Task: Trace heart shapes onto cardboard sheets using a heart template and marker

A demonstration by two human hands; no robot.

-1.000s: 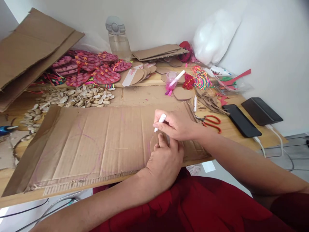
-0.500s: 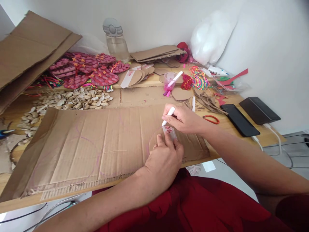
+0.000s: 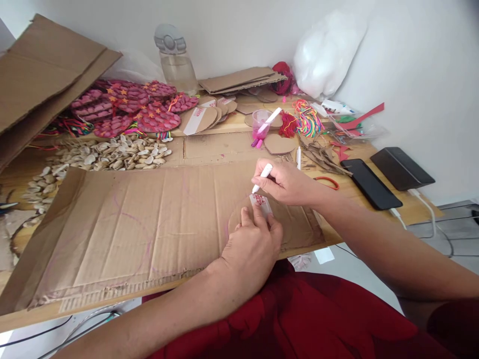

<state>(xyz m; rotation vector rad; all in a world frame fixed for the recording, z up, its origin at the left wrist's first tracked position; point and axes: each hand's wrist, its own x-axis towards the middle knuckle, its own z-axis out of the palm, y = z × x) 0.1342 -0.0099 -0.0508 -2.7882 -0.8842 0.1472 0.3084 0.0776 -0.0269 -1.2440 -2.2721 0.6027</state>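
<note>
A large flattened cardboard sheet [image 3: 149,224] lies across the wooden table in front of me, with faint pink traced outlines on it. My left hand [image 3: 252,247] presses a heart-shaped cardboard template [image 3: 239,214] flat onto the sheet, fingers stretched over it. My right hand [image 3: 286,182] pinches a white marker pen [image 3: 262,177], whose tip rests at the template's upper edge beside a patch of red-and-white printed tape.
Shells [image 3: 101,157] are heaped at the left. Pink decorated hearts [image 3: 138,107], a water bottle [image 3: 175,60], cut cardboard hearts [image 3: 279,144], coloured string [image 3: 309,119], red scissors [image 3: 329,182] and two black phones [image 3: 389,177] lie behind and to the right. Folded cardboard [image 3: 41,80] leans at far left.
My right hand with the pen has moved up and right along the template's edge, uncovering the taped patch. My left hand stays pressed on the template.
</note>
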